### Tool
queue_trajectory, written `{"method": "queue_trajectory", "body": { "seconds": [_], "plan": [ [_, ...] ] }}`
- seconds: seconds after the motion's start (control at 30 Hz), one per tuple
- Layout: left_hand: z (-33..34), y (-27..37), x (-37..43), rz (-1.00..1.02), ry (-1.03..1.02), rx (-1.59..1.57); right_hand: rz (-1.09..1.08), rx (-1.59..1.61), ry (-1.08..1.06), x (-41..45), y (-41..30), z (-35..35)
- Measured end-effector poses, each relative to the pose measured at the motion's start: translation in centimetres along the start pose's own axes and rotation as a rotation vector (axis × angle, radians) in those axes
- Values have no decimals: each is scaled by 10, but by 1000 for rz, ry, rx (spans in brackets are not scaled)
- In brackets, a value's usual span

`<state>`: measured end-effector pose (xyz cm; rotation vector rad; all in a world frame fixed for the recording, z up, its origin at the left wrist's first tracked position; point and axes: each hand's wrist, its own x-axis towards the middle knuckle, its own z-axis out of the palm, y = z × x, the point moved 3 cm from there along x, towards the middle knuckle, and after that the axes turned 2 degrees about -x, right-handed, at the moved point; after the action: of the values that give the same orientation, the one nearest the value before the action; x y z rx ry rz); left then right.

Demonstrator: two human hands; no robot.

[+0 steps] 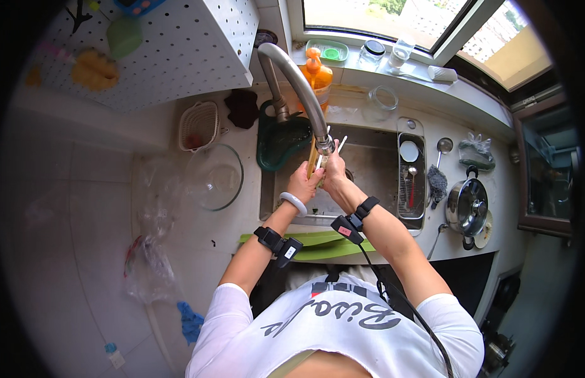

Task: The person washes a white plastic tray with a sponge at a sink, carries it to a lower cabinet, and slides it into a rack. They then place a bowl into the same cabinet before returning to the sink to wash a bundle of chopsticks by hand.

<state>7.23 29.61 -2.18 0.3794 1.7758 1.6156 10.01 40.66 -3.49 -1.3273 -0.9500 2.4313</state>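
Observation:
Both hands meet over the stainless steel sink (pixel 375 163), just below the mouth of the curved metal faucet (pixel 299 78). Between them is a small bunch of slim sticks that look like chopsticks (pixel 313 153), some yellowish and some white. My left hand (pixel 303 183) grips the bunch from the left, thumb across it. Wrapped around it from the right is my right hand (pixel 335 169), with a white stick (pixel 342 143) jutting above its fingers. The faucet and fingers partly hide the sticks. I cannot tell whether water is running.
A dark green strainer basket (pixel 273 158) overhangs the sink's left corner. Left stands a glass bowl (pixel 216 182); behind is an orange pump bottle (pixel 324 80). Right are a narrow utensil compartment (pixel 405 165), a ladle (pixel 444 145) and a lidded pot (pixel 467 205). Green strips (pixel 321 245) line the front edge.

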Motion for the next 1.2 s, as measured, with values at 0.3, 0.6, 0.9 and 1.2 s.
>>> {"method": "queue_trajectory", "body": {
  "seconds": [0.3, 0.6, 0.9, 1.2],
  "plan": [
    [-3, 12, -38, -95, -85, -22, 128, 9, -42, 41, -35, -8],
    [-38, -1, -46, -318, -167, -302, -200, -43, 101, 83, -72, -104],
    [-16, -23, -25, -578, -166, -621, 216, 106, -345, 15, 2, -41],
    [4, -28, -31, -649, -155, -850, 306, 336, -152, 9, -16, -5]
  ]
}}
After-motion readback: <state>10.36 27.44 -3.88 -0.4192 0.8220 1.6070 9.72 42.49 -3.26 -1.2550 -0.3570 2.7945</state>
